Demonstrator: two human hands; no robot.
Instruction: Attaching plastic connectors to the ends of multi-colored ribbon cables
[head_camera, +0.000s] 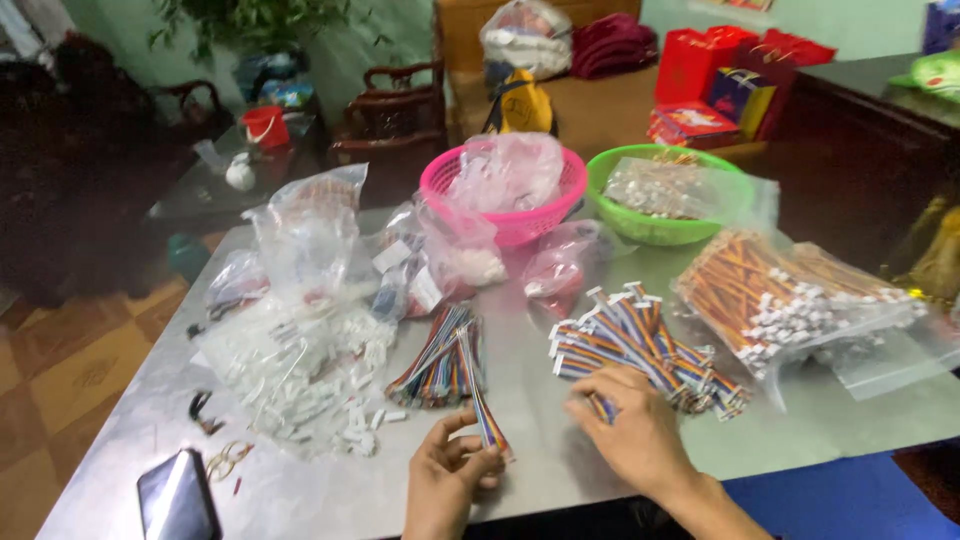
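Ribbon-cable piece (487, 420): pinched in left hand (445, 480) fingers, long axis running away toward cable bundle (440, 360); right hand (625, 430) fingers closed on cable heap (640, 345) just right of it.

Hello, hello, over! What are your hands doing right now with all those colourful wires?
Left hand pinching one rainbow cable. Right hand on the cable pile. Nothing between them, over.

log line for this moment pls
left hand holds ribbon cable | right hand on pile of connector cables | metal table
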